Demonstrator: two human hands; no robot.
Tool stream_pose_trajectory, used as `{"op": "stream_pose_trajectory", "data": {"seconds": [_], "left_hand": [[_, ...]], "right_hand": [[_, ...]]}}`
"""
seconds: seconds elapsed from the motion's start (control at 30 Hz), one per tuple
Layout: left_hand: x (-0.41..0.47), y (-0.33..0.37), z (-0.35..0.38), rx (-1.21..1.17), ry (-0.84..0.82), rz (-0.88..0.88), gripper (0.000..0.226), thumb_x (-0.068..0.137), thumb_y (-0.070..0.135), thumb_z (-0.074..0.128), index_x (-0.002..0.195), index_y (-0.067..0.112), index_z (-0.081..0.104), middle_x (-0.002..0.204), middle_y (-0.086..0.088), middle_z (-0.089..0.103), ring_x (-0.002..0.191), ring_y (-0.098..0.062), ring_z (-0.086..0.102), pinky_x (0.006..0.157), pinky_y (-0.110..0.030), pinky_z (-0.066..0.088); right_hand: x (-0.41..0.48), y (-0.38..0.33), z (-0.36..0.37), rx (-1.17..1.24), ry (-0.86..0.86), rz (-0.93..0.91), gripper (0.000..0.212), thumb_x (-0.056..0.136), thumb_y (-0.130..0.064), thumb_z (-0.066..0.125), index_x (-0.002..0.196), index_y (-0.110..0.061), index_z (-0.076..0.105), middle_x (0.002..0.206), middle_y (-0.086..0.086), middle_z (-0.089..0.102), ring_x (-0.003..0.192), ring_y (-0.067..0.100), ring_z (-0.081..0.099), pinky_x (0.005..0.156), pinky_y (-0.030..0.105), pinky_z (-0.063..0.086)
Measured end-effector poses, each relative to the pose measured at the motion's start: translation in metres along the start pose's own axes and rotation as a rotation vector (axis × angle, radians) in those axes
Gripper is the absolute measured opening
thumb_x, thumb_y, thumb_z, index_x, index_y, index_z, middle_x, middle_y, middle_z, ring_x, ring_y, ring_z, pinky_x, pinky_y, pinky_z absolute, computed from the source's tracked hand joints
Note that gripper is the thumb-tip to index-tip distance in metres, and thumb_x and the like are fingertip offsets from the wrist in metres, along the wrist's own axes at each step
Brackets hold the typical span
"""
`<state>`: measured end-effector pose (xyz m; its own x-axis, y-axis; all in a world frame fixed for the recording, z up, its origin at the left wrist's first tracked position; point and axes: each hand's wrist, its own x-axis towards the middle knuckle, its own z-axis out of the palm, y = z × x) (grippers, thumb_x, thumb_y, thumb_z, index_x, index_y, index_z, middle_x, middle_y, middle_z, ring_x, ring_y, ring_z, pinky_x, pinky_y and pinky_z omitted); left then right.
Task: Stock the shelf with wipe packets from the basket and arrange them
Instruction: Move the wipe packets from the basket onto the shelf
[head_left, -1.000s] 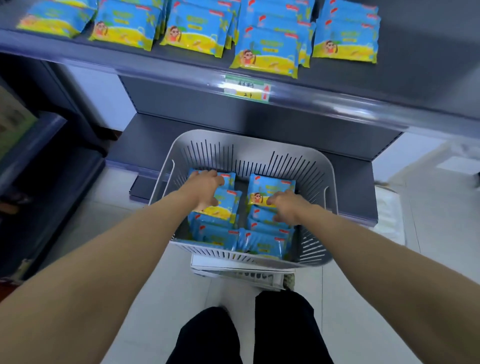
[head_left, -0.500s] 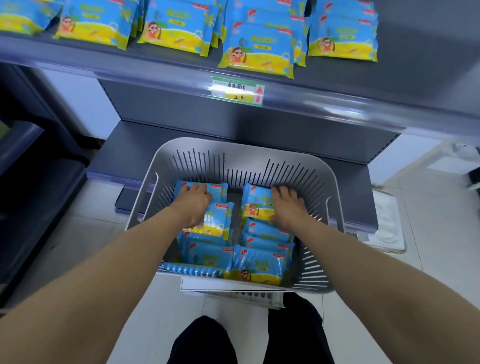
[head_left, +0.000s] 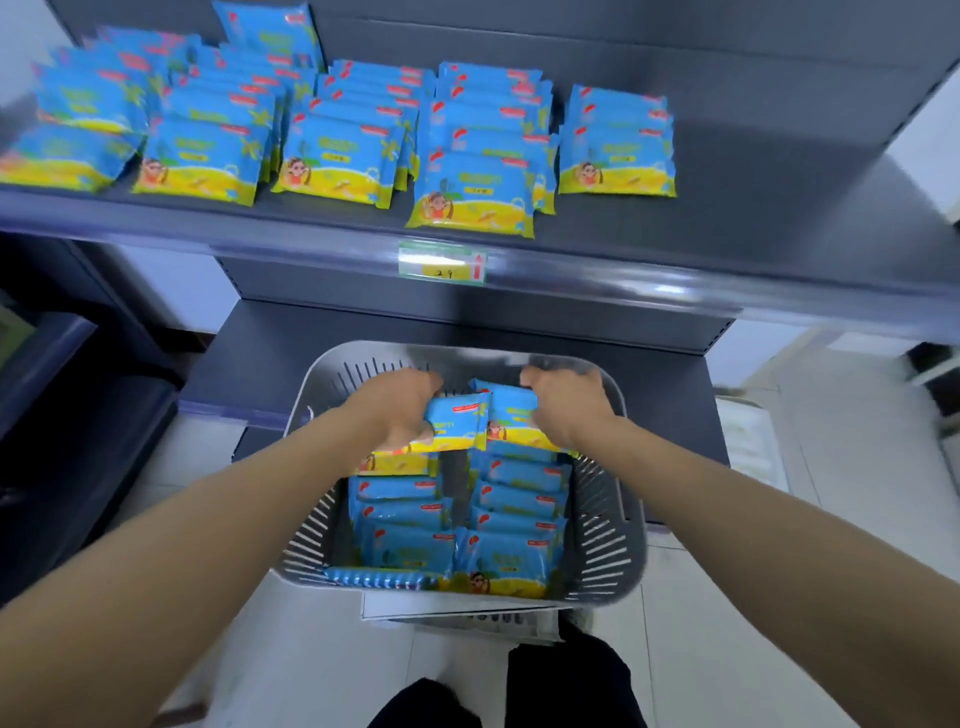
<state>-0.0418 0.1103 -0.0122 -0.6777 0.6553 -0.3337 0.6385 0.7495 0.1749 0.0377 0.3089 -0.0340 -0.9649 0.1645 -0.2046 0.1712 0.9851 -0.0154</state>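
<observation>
A grey slatted basket (head_left: 618, 540) stands below me with two rows of blue and yellow wipe packets (head_left: 514, 499) inside. My left hand (head_left: 395, 410) grips a wipe packet (head_left: 454, 423) lifted above the left row. My right hand (head_left: 566, 405) grips another wipe packet (head_left: 511, 421) lifted above the right row. The two held packets touch in the middle. Above, the grey shelf (head_left: 779, 228) carries several stacks of the same packets (head_left: 337, 156) in rows.
A price label (head_left: 441, 262) sits on the shelf's front rail. The shelf's right part is bare. A lower grey shelf (head_left: 270, 353) lies behind the basket. The basket rests on a white support (head_left: 457, 616). My legs (head_left: 566, 686) are at the bottom.
Both hands have closed on a packet each and raised them out of the basket rows. The view has tilted up, showing more of the stocked shelf.
</observation>
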Motion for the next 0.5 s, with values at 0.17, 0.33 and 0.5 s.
{"op": "stream_pose_trajectory", "data": {"seconds": [0.17, 0.33, 0.5], "left_hand": [[-0.006, 0.039, -0.068, -0.025, 0.118, 0.091, 0.032, 0.076, 0.026, 0.069, 0.099, 0.015, 0.051, 0.094, -0.005, 0.060, 0.081, -0.027, 0.054, 0.063, -0.033, 0.041], [-0.002, 0.079, -0.135, -0.087, 0.323, 0.181, 0.036, 0.074, 0.028, 0.075, 0.086, 0.019, 0.042, 0.078, 0.001, 0.049, 0.072, -0.023, 0.048, 0.054, -0.031, 0.029], [0.021, 0.104, -0.184, -0.168, 0.491, 0.182, 0.032, 0.071, 0.024, 0.076, 0.082, 0.021, 0.045, 0.069, 0.006, 0.045, 0.070, -0.021, 0.046, 0.056, -0.029, 0.030]], "right_hand": [[-0.026, 0.038, -0.087, 0.014, 0.229, -0.058, 0.032, 0.085, -0.022, 0.057, 0.115, -0.021, 0.050, 0.105, 0.004, 0.064, 0.103, 0.028, 0.056, 0.086, 0.037, 0.030], [-0.026, 0.082, -0.166, 0.005, 0.457, -0.033, 0.033, 0.085, -0.030, 0.061, 0.116, -0.021, 0.052, 0.102, 0.007, 0.063, 0.101, 0.028, 0.054, 0.090, 0.037, 0.028], [0.016, 0.126, -0.214, -0.020, 0.454, 0.036, 0.044, 0.087, -0.031, 0.060, 0.128, -0.022, 0.049, 0.113, 0.009, 0.063, 0.108, 0.030, 0.050, 0.093, 0.038, 0.027]]}}
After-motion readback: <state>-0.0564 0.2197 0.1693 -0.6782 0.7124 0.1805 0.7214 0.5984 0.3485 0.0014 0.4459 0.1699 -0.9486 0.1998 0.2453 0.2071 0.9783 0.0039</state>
